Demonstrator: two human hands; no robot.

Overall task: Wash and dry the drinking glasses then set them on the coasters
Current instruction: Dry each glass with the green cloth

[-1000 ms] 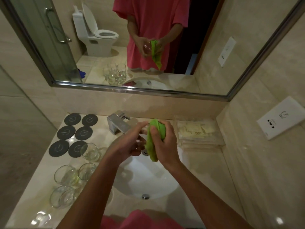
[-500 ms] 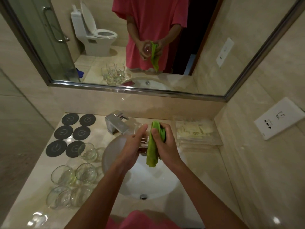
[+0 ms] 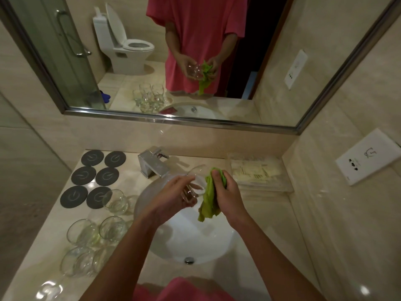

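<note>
Over the white sink (image 3: 195,242), my left hand (image 3: 173,196) grips a clear drinking glass (image 3: 196,178), tilted with its mouth toward the faucet. Beside the glass, my right hand (image 3: 225,192) clutches a green cloth (image 3: 209,198) that hangs down from my fingers. Several dark round coasters (image 3: 95,175) lie in two rows at the back left of the counter, all bare. In front of the coasters, left of the sink, several more clear glasses (image 3: 97,233) stand on the counter.
A chrome faucet (image 3: 153,162) stands behind the sink. A clear tray of packets (image 3: 256,172) sits at the back right. A mirror (image 3: 173,61) covers the wall above, and a wall socket (image 3: 366,157) is on the right.
The cloth has come out of the glass's mouth and now hangs beside it. My left hand has turned the glass so its rim faces the faucet.
</note>
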